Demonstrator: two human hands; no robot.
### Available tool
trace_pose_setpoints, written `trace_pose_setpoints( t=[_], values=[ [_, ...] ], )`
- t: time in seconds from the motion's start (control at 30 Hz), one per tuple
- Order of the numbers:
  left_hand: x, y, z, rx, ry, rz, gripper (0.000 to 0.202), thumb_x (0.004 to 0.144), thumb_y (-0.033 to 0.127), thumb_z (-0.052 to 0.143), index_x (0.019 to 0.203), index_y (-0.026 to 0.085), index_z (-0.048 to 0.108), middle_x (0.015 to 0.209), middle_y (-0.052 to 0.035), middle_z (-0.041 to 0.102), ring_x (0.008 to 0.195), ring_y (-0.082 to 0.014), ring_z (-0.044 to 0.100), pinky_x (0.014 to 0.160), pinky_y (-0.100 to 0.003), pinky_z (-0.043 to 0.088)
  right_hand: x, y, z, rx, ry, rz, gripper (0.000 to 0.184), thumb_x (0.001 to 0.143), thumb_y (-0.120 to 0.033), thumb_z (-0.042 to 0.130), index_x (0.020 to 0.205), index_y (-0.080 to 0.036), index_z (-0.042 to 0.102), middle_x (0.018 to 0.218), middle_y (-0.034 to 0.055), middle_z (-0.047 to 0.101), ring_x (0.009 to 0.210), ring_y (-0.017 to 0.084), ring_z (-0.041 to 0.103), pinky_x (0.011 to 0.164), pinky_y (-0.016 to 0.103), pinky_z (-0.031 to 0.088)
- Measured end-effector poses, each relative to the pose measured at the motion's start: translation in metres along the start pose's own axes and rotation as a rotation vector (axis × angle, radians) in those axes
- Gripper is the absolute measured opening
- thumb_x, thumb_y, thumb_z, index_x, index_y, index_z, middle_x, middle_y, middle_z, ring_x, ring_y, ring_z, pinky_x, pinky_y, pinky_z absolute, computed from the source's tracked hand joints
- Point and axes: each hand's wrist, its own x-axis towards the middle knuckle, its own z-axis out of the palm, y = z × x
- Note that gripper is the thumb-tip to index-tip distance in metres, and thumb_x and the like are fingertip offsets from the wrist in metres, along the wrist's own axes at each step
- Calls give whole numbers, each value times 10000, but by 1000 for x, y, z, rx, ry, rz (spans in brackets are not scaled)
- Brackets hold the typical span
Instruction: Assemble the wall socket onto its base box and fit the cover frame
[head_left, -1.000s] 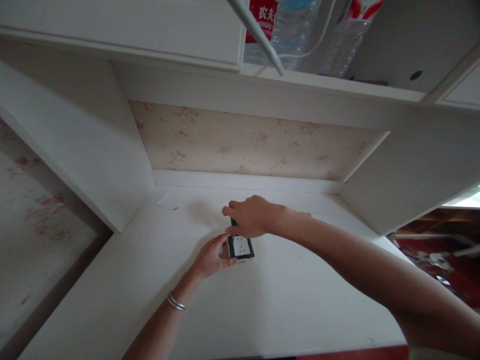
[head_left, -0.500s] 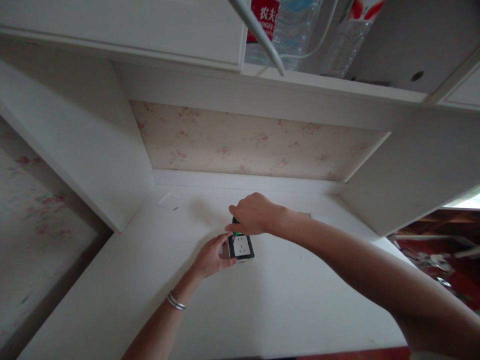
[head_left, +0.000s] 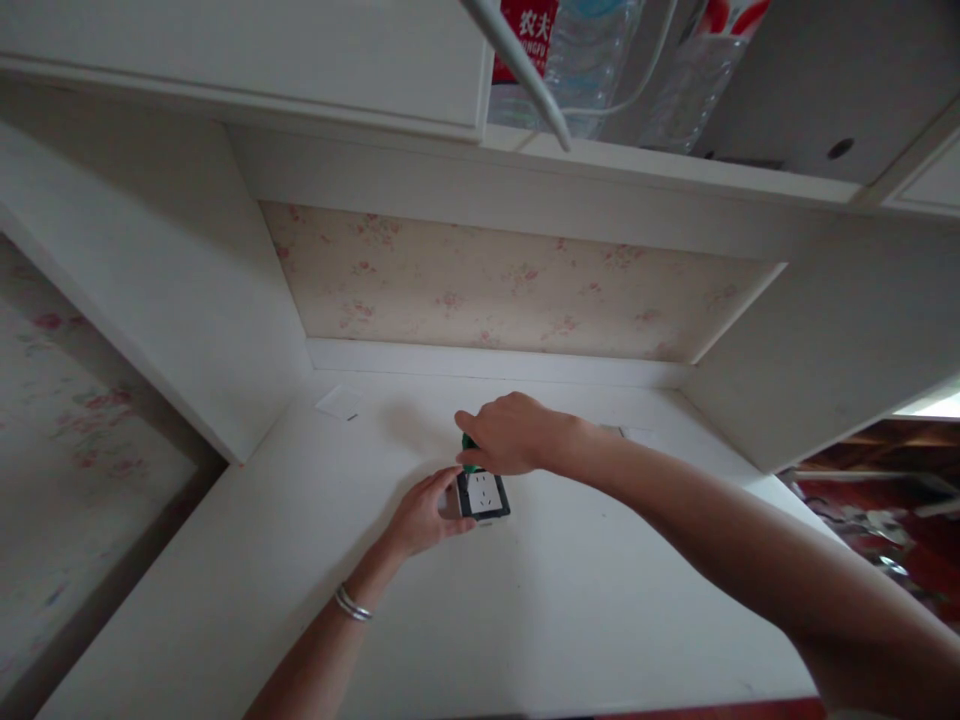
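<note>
Socket (head_left: 484, 494), face roughly square, lay on the white desktop (head_left: 600, 590) just right of the left hand (head_left: 421, 515), held in its half-open grip, thumb near, fingers far. Right hand (head_left: 510, 432), curled round a green tool (head_left: 469, 441), hung above its far side.

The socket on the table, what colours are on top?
The socket is white in the middle, black around; see the head view.

Socket (head_left: 484, 494) on desk (head_left: 615, 610), bottles (head_left: 690, 92) on shelf (head_left: 735, 173)
</note>
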Motion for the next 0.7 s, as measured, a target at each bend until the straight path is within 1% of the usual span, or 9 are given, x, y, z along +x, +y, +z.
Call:
trace_pose_setpoints(
  t=[0.07, 0.17, 0.23, 0.3, 0.37, 0.43, 0.57, 0.63, 0.7],
  values=[
    [0, -2, 2, 18, 0, 6, 775, 602, 409, 773, 1290, 243, 456, 1267, -65, 554, 1146, -255, 523, 997, -384, 400, -2, -1, 0, -22, 22, 18, 496, 860, -549, 368, 1133, -160, 513, 974, 165, 654, 865, 319, 634, 637, 374, 441],
    [0, -5, 3, 46, 6, 21, 772, 611, 437, 762, 1291, 247, 452, 1286, -62, 541, 1164, -253, 513, 1007, -383, 398, -4, -2, -1, 46, 18, -52, 469, 862, -495, 394, 1232, -209, 435, 1127, 144, 611, 837, 276, 646, 615, 346, 445],
    [-1, -7, 4, 67, 14, 28, 796, 604, 461, 760, 1300, 238, 444, 1297, -68, 533, 1177, -257, 505, 1015, -384, 394, -5, -2, -2, 33, 13, -47, 421, 875, -458, 377, 1189, -192, 470, 1075, 145, 632, 845, 279, 643, 617, 346, 445],
    [-1, -8, 4, 91, 6, 45, 837, 590, 482, 763, 1315, 234, 429, 1306, -71, 527, 1184, -261, 500, 1019, -388, 394, -4, -1, -1, -7, 25, -9, 444, 881, -494, 348, 1133, -167, 510, 972, 151, 658, 860, 306, 636, 631, 367, 445],
    [-1, -8, 5, 113, 0, 62, 861, 581, 494, 764, 1326, 235, 417, 1323, -73, 512, 1198, -265, 488, 1029, -392, 386, -4, 0, 0, 9, 42, -6, 481, 866, -522, 365, 1181, -175, 477, 1028, 150, 644, 844, 302, 639, 623, 367, 445],
    [-1, -9, 6, 129, 6, 69, 864, 582, 496, 762, 1327, 231, 415, 1338, -76, 496, 1210, -266, 476, 1039, -392, 376, -3, 1, 1, 55, 32, -53, 459, 859, -478, 401, 1223, -200, 435, 1109, 138, 616, 818, 273, 645, 600, 343, 444],
    [-1, -8, 6, 128, 19, 56, 863, 581, 475, 768, 1325, 220, 413, 1328, -84, 504, 1200, -265, 484, 1038, -388, 378, -3, 2, 2, -7, 22, 8, 445, 887, -499, 345, 1126, -162, 511, 964, 147, 653, 859, 305, 633, 641, 369, 442],
    [-1, -7, 5, 113, 8, 53, 853, 587, 457, 769, 1326, 226, 411, 1328, -83, 504, 1195, -268, 488, 1035, -392, 380, -3, 3, 3, 23, 46, 11, 499, 875, -545, 354, 1192, -178, 472, 1056, 144, 630, 861, 291, 633, 654, 364, 442],
    [-1, -6, 4, 97, 2, 50, 840, 590, 436, 771, 1323, 233, 415, 1329, -79, 502, 1195, -270, 488, 1034, -394, 379, -4, 4, 4, 99, 57, -70, 494, 867, -510, 407, 1270, -224, 393, 1215, 123, 556, 840, 244, 638, 639, 330, 442]
  ],
)
